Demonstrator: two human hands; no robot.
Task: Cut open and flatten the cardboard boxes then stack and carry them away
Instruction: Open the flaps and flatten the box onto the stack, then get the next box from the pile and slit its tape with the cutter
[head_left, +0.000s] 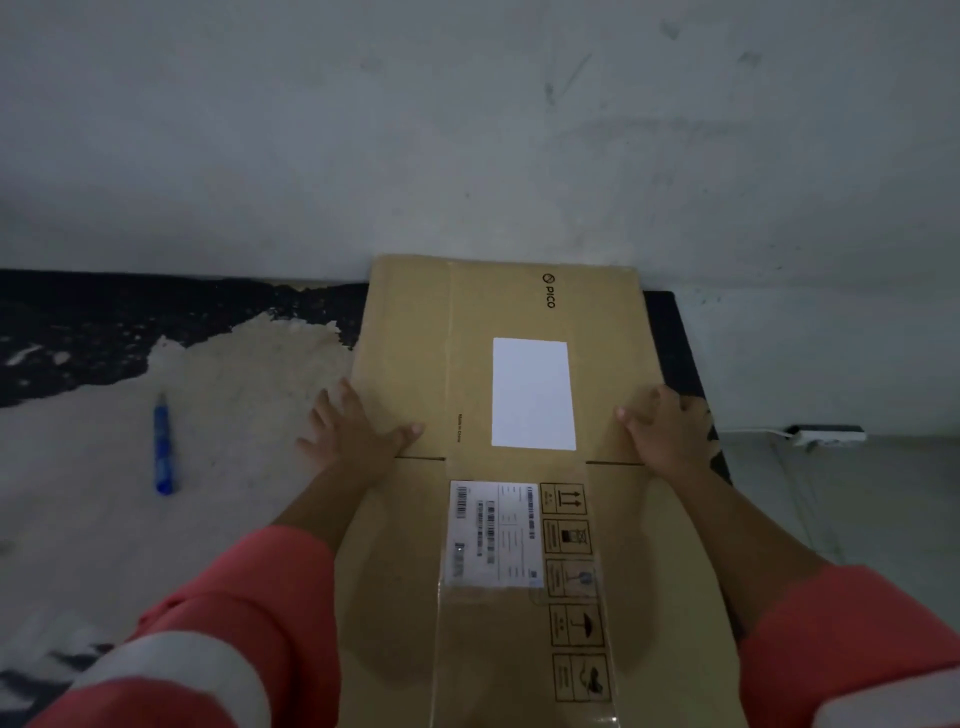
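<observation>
bare utility room, by its scuffed wall and peeling floor.

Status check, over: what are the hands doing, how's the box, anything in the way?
Left hand and right hand press down on side edges of the cardboard box. It lies flattened, labels up. Blue pen-shaped tool lies apart, to its left.

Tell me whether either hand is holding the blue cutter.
No, the blue cutter lies on the worn surface left of the cardboard box, while the left hand and right hand rest flat on the box.
</observation>
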